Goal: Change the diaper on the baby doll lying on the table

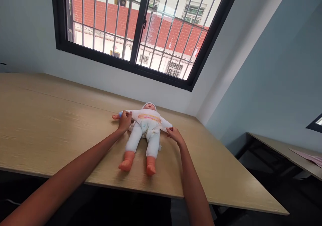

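A baby doll lies on its back on the wooden table, its head toward the window and its bare feet toward me. It wears a white cap and white clothing, and a white diaper is around its hips. My left hand is closed on the doll's outstretched arm at the left, near the blue cuff. At the right, my right hand pinches the end of the doll's other sleeve, beside the diaper's edge. Exactly what lies between those fingertips is partly hidden. Some white material shows beneath the doll.
Behind the table is a barred window with a dark frame in a pale wall. A second table stands at the right with a pink item on it. The table's front edge runs below the doll's feet.
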A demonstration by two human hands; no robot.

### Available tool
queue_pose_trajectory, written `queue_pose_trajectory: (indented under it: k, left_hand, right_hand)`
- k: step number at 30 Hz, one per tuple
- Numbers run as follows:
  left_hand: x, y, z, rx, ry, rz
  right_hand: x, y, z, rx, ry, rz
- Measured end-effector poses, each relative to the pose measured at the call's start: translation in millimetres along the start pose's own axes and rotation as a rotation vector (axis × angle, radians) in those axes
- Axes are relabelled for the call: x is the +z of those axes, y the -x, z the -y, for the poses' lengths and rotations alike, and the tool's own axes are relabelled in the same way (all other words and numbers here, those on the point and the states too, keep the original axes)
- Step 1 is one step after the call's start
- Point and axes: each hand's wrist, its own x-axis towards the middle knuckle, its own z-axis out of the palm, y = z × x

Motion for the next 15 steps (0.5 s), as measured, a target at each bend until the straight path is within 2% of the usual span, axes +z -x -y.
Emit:
queue_pose_trajectory:
  k: [2,4,6,8,10,12,15]
  left_hand:
    - [-3.5,0.1,-16.2,0.102,-0.044,-0.059]
    - [-1.6,5.1,-37.5,0.244,-0.082,-0.027]
    - [6.7,14.2,-59.4,0.402,-0.117,0.098]
    - [19.6,24.7,-77.1,0.556,-0.160,0.272]
    - [33.6,33.7,-87.5,0.692,-0.212,0.440]
    - [45.0,39.6,-90.1,0.795,-0.264,0.572]
    - [53.6,43.4,-83.7,0.878,-0.346,0.692]
  right_hand:
    - [-17.0,2.8,2.5,0.078,0.030,0.151]
    - [-22.8,7.1,5.5,0.146,0.058,0.331]
    - [-17.1,11.5,8.0,0.204,0.078,0.502]
    - [-4.6,14.1,9.5,0.234,0.077,0.605]
    - [7.9,14.4,9.9,0.234,0.048,0.618]
    - [15.5,12.8,9.0,0.219,-0.008,0.572]
    - [15.7,8.3,5.0,0.199,-0.129,0.459]
